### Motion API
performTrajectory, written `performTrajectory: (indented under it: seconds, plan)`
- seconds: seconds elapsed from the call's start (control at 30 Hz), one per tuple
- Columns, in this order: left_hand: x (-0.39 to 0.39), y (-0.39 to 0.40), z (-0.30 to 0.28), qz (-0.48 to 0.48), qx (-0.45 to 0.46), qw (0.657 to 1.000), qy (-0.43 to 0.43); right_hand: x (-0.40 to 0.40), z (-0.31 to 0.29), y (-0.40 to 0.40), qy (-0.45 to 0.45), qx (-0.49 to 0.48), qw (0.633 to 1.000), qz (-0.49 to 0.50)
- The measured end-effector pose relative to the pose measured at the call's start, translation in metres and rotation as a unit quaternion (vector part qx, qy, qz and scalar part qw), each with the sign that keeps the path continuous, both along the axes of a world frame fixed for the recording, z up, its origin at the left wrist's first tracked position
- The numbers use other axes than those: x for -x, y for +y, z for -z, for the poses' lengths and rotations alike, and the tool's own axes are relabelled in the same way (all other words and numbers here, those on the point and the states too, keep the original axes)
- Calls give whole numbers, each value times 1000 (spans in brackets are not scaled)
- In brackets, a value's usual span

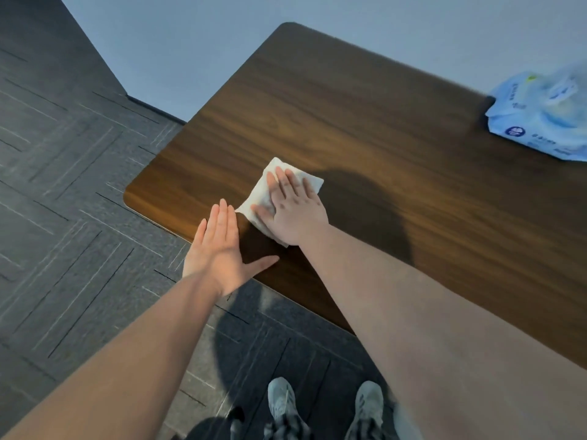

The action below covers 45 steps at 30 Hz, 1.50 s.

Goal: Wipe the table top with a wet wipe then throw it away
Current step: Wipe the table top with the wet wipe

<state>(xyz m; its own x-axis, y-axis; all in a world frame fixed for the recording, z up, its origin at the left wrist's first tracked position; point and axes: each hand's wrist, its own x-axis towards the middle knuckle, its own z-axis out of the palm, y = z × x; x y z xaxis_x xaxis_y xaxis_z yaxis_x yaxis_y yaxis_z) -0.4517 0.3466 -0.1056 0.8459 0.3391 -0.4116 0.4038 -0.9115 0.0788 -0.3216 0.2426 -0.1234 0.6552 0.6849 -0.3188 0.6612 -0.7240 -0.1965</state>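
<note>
White and limp, the wet wipe [266, 188] lies flat on the walnut-grain worktop [365, 128] near its left corner, pinned under the right hand [293, 209] with fingers [283, 181] spread flat. It looks light, soft and clingy; pinching a loose corner should lift it. The left hand [219, 249] hovers open at the edge, holding nothing.

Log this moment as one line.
phase: wiping | right hand: flat on wet wipe | left hand: open at table edge | wipes pack: far right

Blurred wipes pack [546, 119], edge-cropped
</note>
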Motion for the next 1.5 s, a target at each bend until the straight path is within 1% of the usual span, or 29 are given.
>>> performTrajectory:
  seconds: [0.07, 0.13, 0.27, 0.37, 0.47, 0.6, 0.7, 0.87, 1.0, 1.13, 1.3, 1.5]
  plan:
    - [-3, -5, -5, 21, -12, 1000, 13, 1, -1, -35, 10, 4, 1000, 24]
    - [-8, -22, -11, 65, -8, 998, 14, 0, -1, -76, 23, 13, 998, 64]
    - [-30, -85, -23, 129, 28, 991, 20, 3, -2, -166, 25, 41, 987, 153]
    - [-50, -136, -29, 189, 6, 982, 31, 11, -5, -242, 14, 66, 973, 222]
    - [-67, -188, -34, 241, -3, 970, 32, 22, -6, -323, 11, 81, 954, 290]
    - [-84, -254, -38, 301, 30, 953, 0, 39, -9, -424, 18, 83, 922, 378]
    - [-97, -299, -37, 354, 51, 934, -11, 50, -11, -486, 22, 97, 893, 440]
    - [-109, -371, -29, 426, 34, 904, -3, 64, -10, -574, 28, 92, 852, 515]
    - [-119, -420, -20, 463, 18, 886, -7, 74, -9, -631, 28, 90, 829, 551]
    - [-119, -457, -7, 495, 16, 868, 16, 84, -5, -676, 25, 101, 811, 576]
    - [-118, -465, 3, 487, 6, 873, 18, 90, -5, -709, 10, 105, 787, 608]
    - [-117, -463, 3, 483, 16, 875, 18, 91, -9, -708, 18, 101, 781, 616]
